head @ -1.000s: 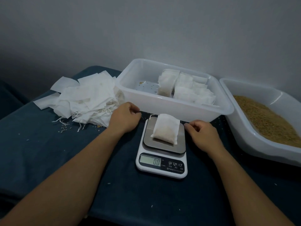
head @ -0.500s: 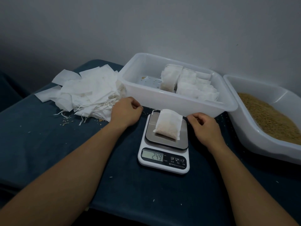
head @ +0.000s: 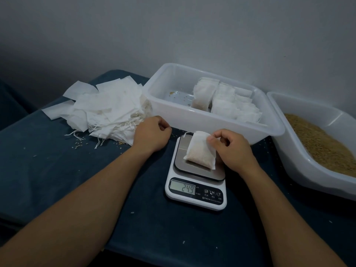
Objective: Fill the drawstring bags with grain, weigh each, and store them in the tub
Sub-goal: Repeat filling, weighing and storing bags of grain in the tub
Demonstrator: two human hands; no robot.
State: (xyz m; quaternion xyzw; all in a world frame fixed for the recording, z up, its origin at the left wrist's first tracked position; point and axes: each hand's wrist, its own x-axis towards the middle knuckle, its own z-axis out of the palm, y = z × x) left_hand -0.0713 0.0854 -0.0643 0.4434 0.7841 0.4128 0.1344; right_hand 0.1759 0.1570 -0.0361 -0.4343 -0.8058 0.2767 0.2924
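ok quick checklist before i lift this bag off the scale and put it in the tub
1. Reading taken: the scale display shows 24.9: ok.
2. Hold on the filled bag: right hand pinches its upper right edge: ok.
3. Bag drawn closed: cannot tell; its cord trails loose at the top.
4. Room in the tub: stored bags fill the right part, left floor bare but for stray grains: ok.
5. Left hand out of the way: rests loosely curled on the cloth beside the scale, holding nothing: ok.
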